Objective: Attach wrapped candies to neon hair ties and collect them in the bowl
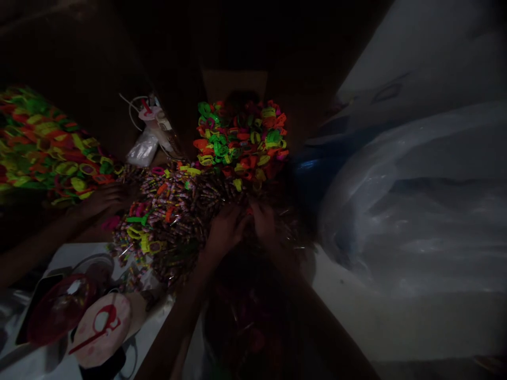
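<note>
Darkness is filling the room. A big pile of small striped pieces (pixel 180 198) is lying near the middle of the frame. The left hand (pixel 225 227) and the right hand (pixel 264 221) are resting close together over its right part, with a tiny red thing (pixel 249 211) showing between them; shadow is hiding their grip, so I cannot tell if they are pinching it. They seem to be handling one small bit, and the next move is probably calling for a careful pinch. Bright plastic bands (pixel 273 138) are sitting in a heap just past the pile, and loose bands (pixel 144 243) on top may be getting in the way. Another person's hand (pixel 105 198) is resting at the left. A big clear bag (pixel 396 237) is bulging on the right, and a red bowl (pixel 49 322) is sitting lower left.
</note>
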Action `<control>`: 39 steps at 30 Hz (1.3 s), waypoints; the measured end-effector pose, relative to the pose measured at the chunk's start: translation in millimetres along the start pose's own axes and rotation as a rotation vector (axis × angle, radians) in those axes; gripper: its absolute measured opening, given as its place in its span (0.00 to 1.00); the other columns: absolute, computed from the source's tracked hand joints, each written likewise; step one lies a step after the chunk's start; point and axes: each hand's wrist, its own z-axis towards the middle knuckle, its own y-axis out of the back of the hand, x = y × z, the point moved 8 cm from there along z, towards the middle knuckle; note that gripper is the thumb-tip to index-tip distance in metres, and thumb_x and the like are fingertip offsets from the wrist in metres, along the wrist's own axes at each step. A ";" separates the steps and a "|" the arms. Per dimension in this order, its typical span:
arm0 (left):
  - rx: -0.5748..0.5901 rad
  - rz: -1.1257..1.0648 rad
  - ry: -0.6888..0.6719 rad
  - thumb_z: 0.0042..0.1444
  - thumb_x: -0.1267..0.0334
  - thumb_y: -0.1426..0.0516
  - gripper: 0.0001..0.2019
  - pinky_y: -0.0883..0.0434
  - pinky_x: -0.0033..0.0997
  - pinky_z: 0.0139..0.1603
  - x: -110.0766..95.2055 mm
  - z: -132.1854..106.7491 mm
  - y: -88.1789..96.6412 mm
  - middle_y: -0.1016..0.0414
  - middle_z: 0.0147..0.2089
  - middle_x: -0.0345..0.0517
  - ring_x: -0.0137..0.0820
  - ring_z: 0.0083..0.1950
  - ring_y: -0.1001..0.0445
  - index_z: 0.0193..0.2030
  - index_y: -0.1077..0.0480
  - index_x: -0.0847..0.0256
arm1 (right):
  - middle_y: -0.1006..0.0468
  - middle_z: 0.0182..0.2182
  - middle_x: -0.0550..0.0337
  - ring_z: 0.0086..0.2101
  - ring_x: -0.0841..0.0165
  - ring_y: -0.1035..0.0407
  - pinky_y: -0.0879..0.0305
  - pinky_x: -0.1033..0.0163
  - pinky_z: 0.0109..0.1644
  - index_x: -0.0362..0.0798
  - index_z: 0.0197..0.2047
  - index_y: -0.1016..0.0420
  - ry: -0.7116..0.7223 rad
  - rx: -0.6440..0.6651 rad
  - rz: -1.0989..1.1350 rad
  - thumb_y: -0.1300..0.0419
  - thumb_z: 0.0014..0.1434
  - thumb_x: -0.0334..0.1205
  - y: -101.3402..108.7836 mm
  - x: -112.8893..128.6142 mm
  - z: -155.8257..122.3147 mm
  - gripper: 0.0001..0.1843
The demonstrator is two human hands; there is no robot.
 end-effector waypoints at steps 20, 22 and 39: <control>0.531 0.474 0.657 0.63 0.57 0.51 0.18 0.30 0.35 0.42 62.7 -51.6 77.7 0.20 0.45 0.55 0.45 0.46 0.22 0.52 0.26 0.59 | 0.19 0.42 0.54 0.44 0.61 0.28 0.38 0.56 0.55 0.51 0.42 0.23 0.157 0.059 -0.352 0.49 0.62 0.47 5.4 -6.8 10.6 0.16; 0.667 0.575 0.749 0.60 0.61 0.48 0.19 0.29 0.37 0.42 89.4 -72.4 67.8 0.20 0.47 0.59 0.47 0.47 0.22 0.56 0.29 0.60 | 0.20 0.38 0.56 0.39 0.61 0.28 0.36 0.56 0.51 0.52 0.41 0.24 0.193 0.139 -0.483 0.49 0.61 0.43 -6.5 -10.5 7.7 0.13; -0.045 -0.106 0.523 0.55 0.52 0.43 0.14 0.29 0.30 0.43 80.5 -43.1 77.6 0.20 0.39 0.44 0.34 0.40 0.24 0.42 0.26 0.60 | 0.19 0.44 0.58 0.48 0.61 0.28 0.39 0.54 0.60 0.52 0.41 0.21 0.139 0.250 -0.097 0.44 0.60 0.50 -23.0 -5.2 -0.2 0.16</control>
